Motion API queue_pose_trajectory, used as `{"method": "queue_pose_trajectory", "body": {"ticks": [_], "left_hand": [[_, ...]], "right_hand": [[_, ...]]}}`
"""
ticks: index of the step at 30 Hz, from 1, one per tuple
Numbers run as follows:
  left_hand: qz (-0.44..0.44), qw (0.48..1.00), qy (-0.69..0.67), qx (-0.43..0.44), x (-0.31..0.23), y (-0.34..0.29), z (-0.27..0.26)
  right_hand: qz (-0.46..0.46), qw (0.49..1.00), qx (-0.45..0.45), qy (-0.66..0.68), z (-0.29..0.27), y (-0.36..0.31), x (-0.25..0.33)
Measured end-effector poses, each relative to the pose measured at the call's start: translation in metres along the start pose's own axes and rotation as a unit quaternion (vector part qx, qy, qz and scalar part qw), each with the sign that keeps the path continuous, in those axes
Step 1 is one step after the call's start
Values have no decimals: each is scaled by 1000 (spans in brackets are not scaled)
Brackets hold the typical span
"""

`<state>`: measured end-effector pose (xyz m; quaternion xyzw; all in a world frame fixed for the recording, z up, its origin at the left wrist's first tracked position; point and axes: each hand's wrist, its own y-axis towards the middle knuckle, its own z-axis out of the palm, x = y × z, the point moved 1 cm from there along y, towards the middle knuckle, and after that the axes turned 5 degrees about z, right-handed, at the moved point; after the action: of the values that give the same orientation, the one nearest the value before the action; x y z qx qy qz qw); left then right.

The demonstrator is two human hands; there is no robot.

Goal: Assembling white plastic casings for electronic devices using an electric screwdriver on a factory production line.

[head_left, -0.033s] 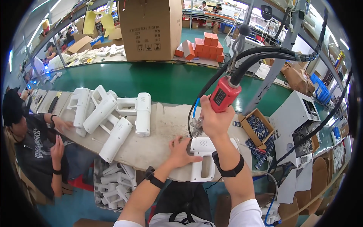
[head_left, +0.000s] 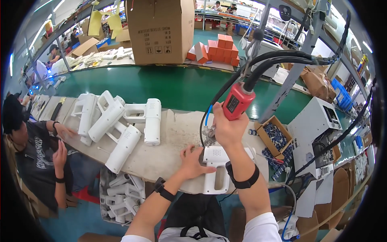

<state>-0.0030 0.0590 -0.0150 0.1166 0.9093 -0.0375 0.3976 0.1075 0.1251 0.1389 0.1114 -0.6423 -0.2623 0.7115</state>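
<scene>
My right hand (head_left: 230,127) is wrapped round a red electric screwdriver (head_left: 238,101), held tilted with its lower end pointing at the table. Under my right forearm lies a white gun-shaped plastic housing (head_left: 210,183), flat on the worktop, its handle loop toward me. My left hand (head_left: 192,163) steadies this housing at its left side, thumb over it and fingers curled by its upper left corner. The screwdriver's lower end, near that upper edge, is partly hidden by my right hand. Much of the housing's right side is hidden by my right forearm.
More white housings (head_left: 152,121) lie at left, beside a seated co-worker (head_left: 38,153). A crate (head_left: 121,197) of housings stands below the table edge. A cardboard tray (head_left: 274,137) of small dark parts sits at right. A green conveyor belt (head_left: 173,82) runs behind; black cables (head_left: 282,60) hang above.
The red screwdriver and my right hand have shifted very slightly to the left. My left hand and the housing look the same.
</scene>
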Motion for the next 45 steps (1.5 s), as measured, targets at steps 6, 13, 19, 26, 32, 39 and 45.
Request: {"method": "queue_pose_trajectory", "body": {"ticks": [6, 13, 19, 26, 32, 39, 45], "left_hand": [[34, 999, -12, -7, -2, 2, -2], [-27, 990, -51, -131, -10, 4, 10], [41, 994, 69, -68, 8, 4, 16], [49, 987, 130, -81, 15, 1, 31], [42, 996, 67, -50, 18, 8, 26], [17, 996, 12, -84, -2, -2, 9], [119, 972, -81, -187, -22, -8, -3]], "right_hand": [[-1, 1000, 7, -25, 4, -7, -19], [-7, 999, -4, 43, -10, -14, 67], [-45, 998, 32, 6, -7, -23, 53], [19, 999, 20, -21, -3, -41, -7], [7, 999, 21, -23, -2, -41, -8], [10, 1000, 4, 18, -15, -25, 46], [7, 999, 16, 40, -17, -28, 66]]}}
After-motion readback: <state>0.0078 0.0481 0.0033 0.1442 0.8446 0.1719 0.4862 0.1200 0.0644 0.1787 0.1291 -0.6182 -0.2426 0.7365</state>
